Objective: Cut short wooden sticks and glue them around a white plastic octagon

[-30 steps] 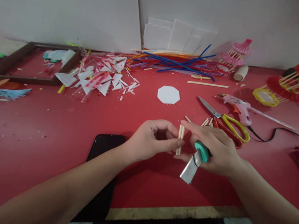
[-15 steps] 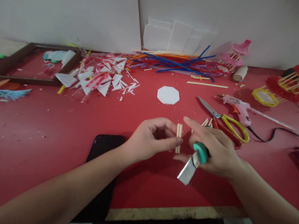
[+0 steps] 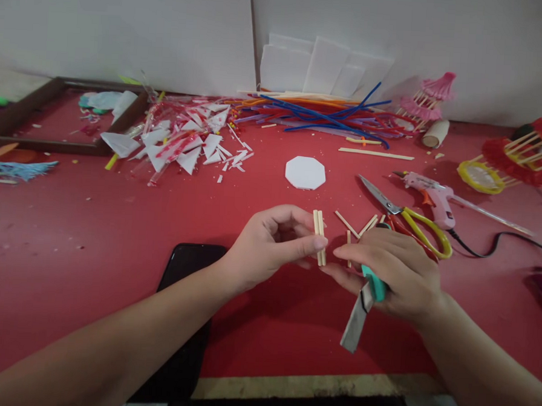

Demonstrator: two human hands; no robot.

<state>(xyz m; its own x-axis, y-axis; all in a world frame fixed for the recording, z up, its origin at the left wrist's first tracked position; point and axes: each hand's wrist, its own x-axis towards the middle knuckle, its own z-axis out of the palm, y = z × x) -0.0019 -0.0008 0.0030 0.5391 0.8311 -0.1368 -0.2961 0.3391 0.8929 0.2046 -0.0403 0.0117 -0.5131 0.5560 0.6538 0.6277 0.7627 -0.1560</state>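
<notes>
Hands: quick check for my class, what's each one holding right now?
Left hand: closed, pinching sticks.
Right hand: closed around the cutter, blade pointing down.

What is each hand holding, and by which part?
Left hand: short sticks, pinched near mid-length. Right hand: a cutter, by its green handle.

A single head-worn camera looks forward and down from the wearer's side of a red surface [image 3: 255, 329], near the left hand [image 3: 266, 245] and right hand [image 3: 397, 270], its wide view reaching the pale wall [image 3: 125, 32] behind.
</notes>
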